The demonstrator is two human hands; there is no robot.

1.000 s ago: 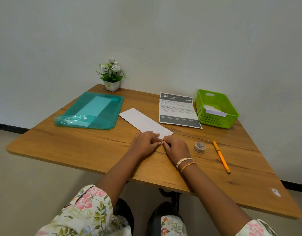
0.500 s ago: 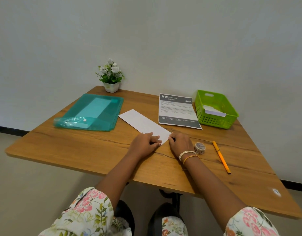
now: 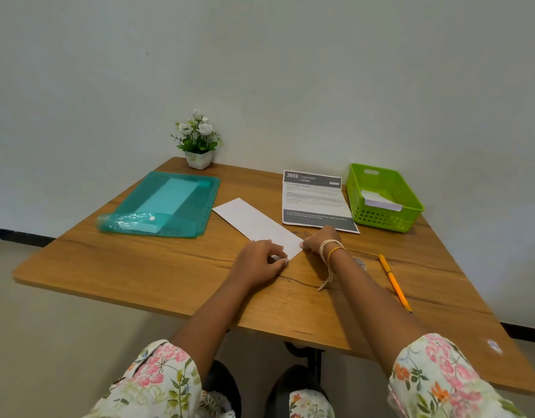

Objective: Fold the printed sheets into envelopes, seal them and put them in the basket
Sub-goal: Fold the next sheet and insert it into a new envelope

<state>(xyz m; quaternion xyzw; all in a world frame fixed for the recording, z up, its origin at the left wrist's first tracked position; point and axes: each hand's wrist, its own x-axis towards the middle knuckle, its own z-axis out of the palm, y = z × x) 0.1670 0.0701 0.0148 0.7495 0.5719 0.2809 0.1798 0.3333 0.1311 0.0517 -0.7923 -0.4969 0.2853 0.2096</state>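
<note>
Left hand (image 3: 258, 260): we press our fingers flat on the near end of the folded sheet (image 3: 255, 224).
Right hand (image 3: 320, 240): we pinch the sheet's near right corner with curled fingers.
Folded sheet: it runs away from our fingertips toward the teal folder (image 3: 166, 203).
Printed sheet (image 3: 316, 200): just beyond our right fingers.
Basket (image 3: 384, 197): right of that, holding white paper.
Tape roll (image 3: 360, 262): beside our right wrist, half hidden.
Pencil (image 3: 394, 282): farther right.

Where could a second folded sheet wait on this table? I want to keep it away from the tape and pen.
Bare wood runs along the near left edge of the table, in front of the teal folder and left of the left hand. The right side is crowded: printed sheet, green basket, tape roll, orange pen.
</note>
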